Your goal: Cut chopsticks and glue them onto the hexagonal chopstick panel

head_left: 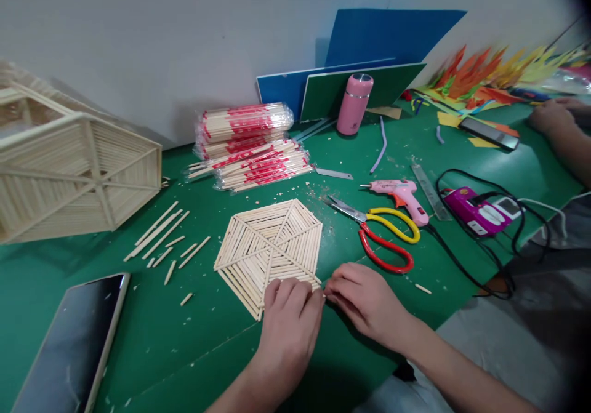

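Note:
A flat hexagonal panel of pale wooden sticks (247,247), with spokes crossing at its middle, lies on the green table. My left hand (290,327) rests over its near edge, fingers bent and pressed together on the sticks there. At the panel's near right corner, my right hand (362,299) pinches the end of a wooden stick (324,293); most of that stick is hidden by my fingers. Just beyond the right hand lie scissors (388,237) with one yellow and one red handle. A pink glue gun (397,194) lies behind them.
Cut sticks (159,234) lie scattered left of the panel, near a phone (76,345). A larger stick structure (69,179) stands far left. Wrapped stick bundles (252,145), a cutter blade (335,173) and a pink bottle (354,105) are behind. Another person's hand (556,117) rests far right.

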The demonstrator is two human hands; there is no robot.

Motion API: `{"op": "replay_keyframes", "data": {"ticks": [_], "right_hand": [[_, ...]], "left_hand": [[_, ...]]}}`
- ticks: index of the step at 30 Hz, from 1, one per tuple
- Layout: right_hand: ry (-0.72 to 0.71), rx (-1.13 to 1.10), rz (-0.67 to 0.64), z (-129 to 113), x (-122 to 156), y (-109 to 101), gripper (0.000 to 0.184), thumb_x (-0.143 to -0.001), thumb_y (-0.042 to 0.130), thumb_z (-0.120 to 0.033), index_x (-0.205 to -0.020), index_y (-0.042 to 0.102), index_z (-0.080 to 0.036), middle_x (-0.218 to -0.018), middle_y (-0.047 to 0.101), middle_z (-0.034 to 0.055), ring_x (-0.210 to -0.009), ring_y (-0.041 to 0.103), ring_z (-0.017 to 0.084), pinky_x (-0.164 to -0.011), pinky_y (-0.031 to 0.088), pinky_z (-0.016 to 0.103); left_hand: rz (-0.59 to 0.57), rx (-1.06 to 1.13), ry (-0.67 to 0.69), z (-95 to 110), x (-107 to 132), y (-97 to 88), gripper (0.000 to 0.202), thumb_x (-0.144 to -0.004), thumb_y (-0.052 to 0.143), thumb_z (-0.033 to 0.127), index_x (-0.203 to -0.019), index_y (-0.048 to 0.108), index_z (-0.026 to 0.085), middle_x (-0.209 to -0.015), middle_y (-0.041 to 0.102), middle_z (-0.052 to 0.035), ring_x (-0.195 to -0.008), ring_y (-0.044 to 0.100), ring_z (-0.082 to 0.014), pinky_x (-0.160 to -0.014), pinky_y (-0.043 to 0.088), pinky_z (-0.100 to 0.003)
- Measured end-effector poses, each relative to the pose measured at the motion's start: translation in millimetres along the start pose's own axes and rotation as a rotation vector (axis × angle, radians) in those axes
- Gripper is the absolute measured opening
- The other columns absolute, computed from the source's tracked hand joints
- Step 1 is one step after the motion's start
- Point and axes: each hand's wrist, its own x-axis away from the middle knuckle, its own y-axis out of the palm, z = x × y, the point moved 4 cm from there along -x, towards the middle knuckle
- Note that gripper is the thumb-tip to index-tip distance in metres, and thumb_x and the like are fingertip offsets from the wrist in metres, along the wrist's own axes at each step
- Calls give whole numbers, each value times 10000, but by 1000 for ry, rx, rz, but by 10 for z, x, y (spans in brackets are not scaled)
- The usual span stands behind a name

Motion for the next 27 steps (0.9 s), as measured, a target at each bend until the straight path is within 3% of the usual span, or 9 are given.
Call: {"op": "replay_keyframes", "data": {"ticks": [5, 10, 12, 14, 17, 21, 24, 27], "right_hand": [[-5, -28, 8, -78, 0, -91, 195, -878, 392, -213, -851, 580, -171, -794, 568, 51, -734, 509, 142, -645, 387, 267], [-31, -60, 77, -115, 17, -192, 167, -861, 431, -222, -902, 589, -187, -825, 594, 47, -751, 539, 134, -661, 424, 253], [58, -4, 166, 52, 45, -311, 176, -849, 455, -252, -965, 580, -209, -870, 611, 36, -791, 562, 130, -695, 444, 237], [269, 194, 345, 365, 113, -528, 208, -838, 456, -315, -996, 565, -235, -881, 618, 22, -787, 577, 137, -691, 460, 236], [474, 356, 517, 863, 227, -870, 278, -823, 440, -333, -1012, 544, -158, -904, 589, 107, -804, 561, 220, -671, 457, 335], [584, 463, 533, 1209, 281, -1081, 323, -776, 473, -356, -995, 550, -131, -895, 571, 144, -788, 541, 271, -631, 438, 378], [557, 439, 426, 1157, 259, -963, 289, -780, 450, -313, -1005, 539, -154, -916, 578, 100, -705, 572, 198, -597, 461, 307], [512, 437, 281, 1048, 225, -753, 304, -762, 454, -275, -1032, 544, -169, -1016, 572, 91, -829, 586, 209, -666, 474, 302]], "left_hand": [[-43, 40, 9, 2, -2, -73, 223, -855, 379, 164, -840, 601, 175, -766, 599, -39, -708, 513, -163, -713, 345, -351], [-29, 87, 73, 1, 14, -122, 202, -843, 384, 141, -873, 584, 133, -685, 585, -46, -618, 504, -153, -587, 381, -294], [47, 112, 67, -17, 24, -165, 170, -821, 425, 111, -894, 578, 129, -697, 588, -51, -629, 507, -153, -586, 397, -284], [127, 154, 41, -50, 30, -218, 166, -801, 464, 88, -912, 576, 137, -718, 594, -51, -651, 517, -150, -595, 412, -274], [229, 206, -23, -125, 13, -320, 159, -777, 514, 82, -897, 587, 156, -752, 608, -44, -676, 537, -141, -608, 432, -254], [313, 332, -227, -286, -64, -485, 113, -766, 547, 102, -831, 609, 170, -756, 625, -17, -689, 570, -110, -636, 447, -206], [366, 523, -452, -430, -95, -555, 89, -751, 575, 135, -793, 628, 193, -740, 634, 8, -671, 572, -93, -629, 447, -182], [402, 801, -743, -578, -60, -514, 65, -721, 621, 218, -775, 649, 194, -698, 638, 11, -635, 567, -96, -603, 452, -189]]}}
